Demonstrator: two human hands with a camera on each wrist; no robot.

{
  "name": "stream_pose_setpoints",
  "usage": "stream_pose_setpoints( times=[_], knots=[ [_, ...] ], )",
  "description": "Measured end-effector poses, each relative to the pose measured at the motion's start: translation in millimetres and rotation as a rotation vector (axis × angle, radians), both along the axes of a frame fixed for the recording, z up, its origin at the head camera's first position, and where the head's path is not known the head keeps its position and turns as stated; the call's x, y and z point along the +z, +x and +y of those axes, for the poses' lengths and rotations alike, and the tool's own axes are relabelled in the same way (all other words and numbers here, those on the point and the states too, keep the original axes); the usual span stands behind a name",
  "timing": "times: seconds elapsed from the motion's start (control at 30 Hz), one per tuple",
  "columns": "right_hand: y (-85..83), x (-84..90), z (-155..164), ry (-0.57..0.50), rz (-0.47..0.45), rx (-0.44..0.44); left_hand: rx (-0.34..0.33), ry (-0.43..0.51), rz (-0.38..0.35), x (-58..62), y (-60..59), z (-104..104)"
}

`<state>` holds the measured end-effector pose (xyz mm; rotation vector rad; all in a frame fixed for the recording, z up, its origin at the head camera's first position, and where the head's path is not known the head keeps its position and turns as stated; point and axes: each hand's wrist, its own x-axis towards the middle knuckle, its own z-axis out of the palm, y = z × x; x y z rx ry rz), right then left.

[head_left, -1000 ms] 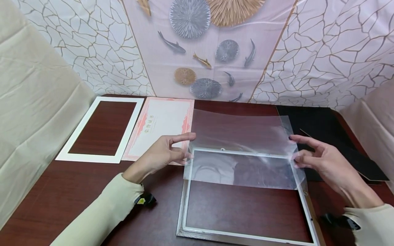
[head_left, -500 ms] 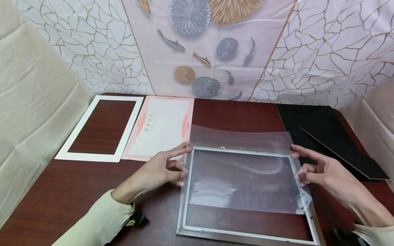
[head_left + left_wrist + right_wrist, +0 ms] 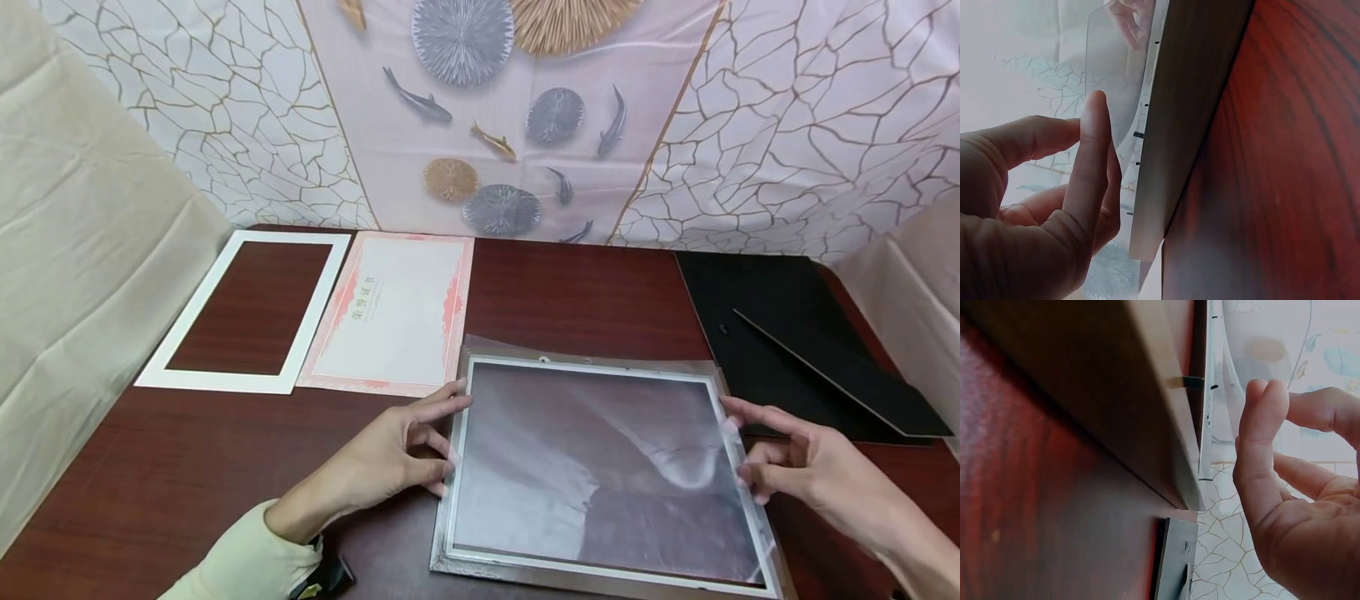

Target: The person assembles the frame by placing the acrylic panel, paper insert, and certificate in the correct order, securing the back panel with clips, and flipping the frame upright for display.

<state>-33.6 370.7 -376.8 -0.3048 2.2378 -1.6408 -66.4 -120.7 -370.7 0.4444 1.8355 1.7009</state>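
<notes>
A silver picture frame (image 3: 600, 573) lies flat on the dark wooden table (image 3: 187, 467). A clear plastic sheet (image 3: 600, 450) rests over its opening, slightly bowed, with its far edge overhanging the top rail. My left hand (image 3: 448, 433) touches the sheet's left edge with extended fingers. My right hand (image 3: 738, 454) touches its right edge in the same way. In the left wrist view my left hand (image 3: 1082, 122) has its thumb tip at the sheet (image 3: 1116, 69) beside the frame (image 3: 1179, 125). In the right wrist view my right hand (image 3: 1272, 403) hovers by the frame (image 3: 1160, 425).
A pink-bordered certificate (image 3: 393, 312) and a white mat board (image 3: 225, 382) lie at the far left. Black backing boards (image 3: 772, 325) lie at the far right, one thin board (image 3: 847, 375) on top. Patterned cloth walls close in the table.
Both hands have lowered the clear sheet from above the table onto the frame, moving it toward me. It now covers nearly the whole opening.
</notes>
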Motion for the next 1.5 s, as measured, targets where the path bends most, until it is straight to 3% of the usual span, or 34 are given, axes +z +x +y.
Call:
stream_pose_setpoints(
  times=[0.4, 0.8, 0.97, 1.17, 1.33, 1.4, 1.5],
  knots=[
    [6.0, -3.2, 0, 0.137, -0.035, -0.057, -0.007, -0.036, 0.012, 0.1, 4.2, 6],
    [6.8, -6.5, -2, 0.171, -0.077, -0.073, -0.007, -0.065, 0.076, 0.4, 6.9, 9],
    [3.7, -2.7, -7, 0.262, -0.115, -0.109, -0.007, -0.174, 0.220, 1.8, 8.3, 11],
    [5.2, -3.0, -9, 0.262, -0.069, -0.102, -0.011, -0.314, 0.417, 0.9, 10.4, 13],
    [5.6, 2.4, -15, 0.323, -0.081, -0.113, -0.019, -0.504, 0.596, 0.4, 12.7, 16],
    [5.4, 5.7, -18, 0.353, -0.089, -0.122, -0.027, -0.564, 0.629, 1.1, 14.6, 17],
    [4.5, 10.1, -22, 0.402, -0.085, -0.137, -0.041, -0.609, 0.621, 2.4, 17.9, 18]
  ],
)
